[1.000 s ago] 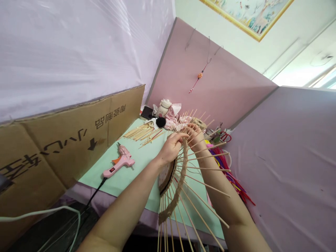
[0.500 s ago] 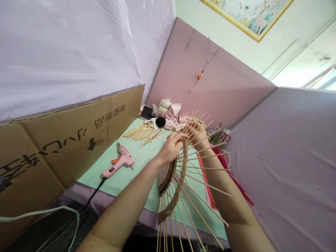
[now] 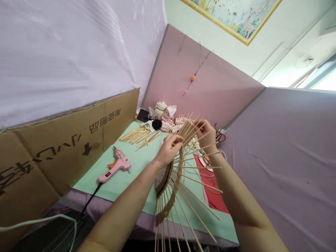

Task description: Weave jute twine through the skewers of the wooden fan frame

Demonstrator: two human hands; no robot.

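A round basket frame of thin wooden sticks (image 3: 195, 167) stands tilted on edge, its sticks fanning outward. A brown woven band (image 3: 178, 185) curves through the sticks, apart from a darker-edged base ring (image 3: 165, 180). My left hand (image 3: 169, 148) is closed, pinching the frame at the band's upper end. Beyond the stick tips, my right hand (image 3: 208, 135) is held up to the right with its fingers curled together. What those fingers hold is partly hidden by the sticks.
On the mint-green table cover (image 3: 141, 164) lie a pink glue gun (image 3: 117, 166) and loose sticks (image 3: 136, 135). A white jar (image 3: 159, 110), a dark round pad (image 3: 156, 124) and pink cloth stand behind. Cardboard (image 3: 78, 140) borders the left; red sheets (image 3: 210, 182) lie right.
My right hand has moved right and away from my left hand, uncovering the red sheets and a roll of tape. My left hand stays on the frame. The whole view has shifted slightly.
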